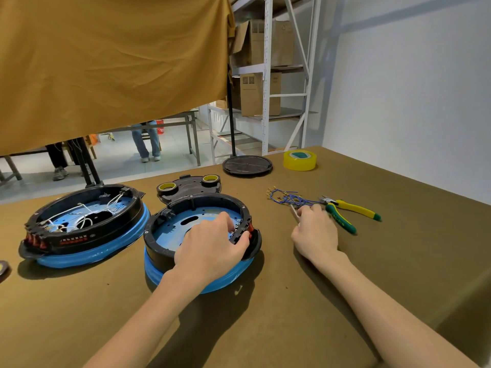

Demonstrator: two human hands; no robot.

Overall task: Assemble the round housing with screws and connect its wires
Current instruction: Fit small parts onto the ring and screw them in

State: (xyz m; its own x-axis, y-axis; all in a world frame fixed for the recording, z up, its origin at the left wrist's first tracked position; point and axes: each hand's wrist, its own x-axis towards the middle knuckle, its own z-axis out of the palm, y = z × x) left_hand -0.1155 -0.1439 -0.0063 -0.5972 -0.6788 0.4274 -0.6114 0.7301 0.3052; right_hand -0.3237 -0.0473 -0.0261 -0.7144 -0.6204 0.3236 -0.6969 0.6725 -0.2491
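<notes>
the round housing [186,221] sits near the middle of the brown table [398,261]: a black ring wall around a blue inner plate with a dark slot, resting on a blue rim. red parts show at its right edge. the left hand [212,245] lies over that right edge, fingers curled round the black wall and gripping it, thumb on the outside. the right hand [314,229] is just beside the housing to the right, fingers bent down onto the table at the near end of a bundle of blue wires [289,197] with gold terminals; a white wire end sticks out by the fingers, but whether they pinch it i cannot tell

two housings in all: the second housing [85,221], at left, already carries white wires inside. two small rolls of tape [167,187] rest on a black plate [191,188] behind, one larger yellow tape roll [300,160] further back, one black round lid [247,166], one pair of yellow-green pliers [350,212]

the wire count is too tangled to make out, and an object at the left edge is cut off
</notes>
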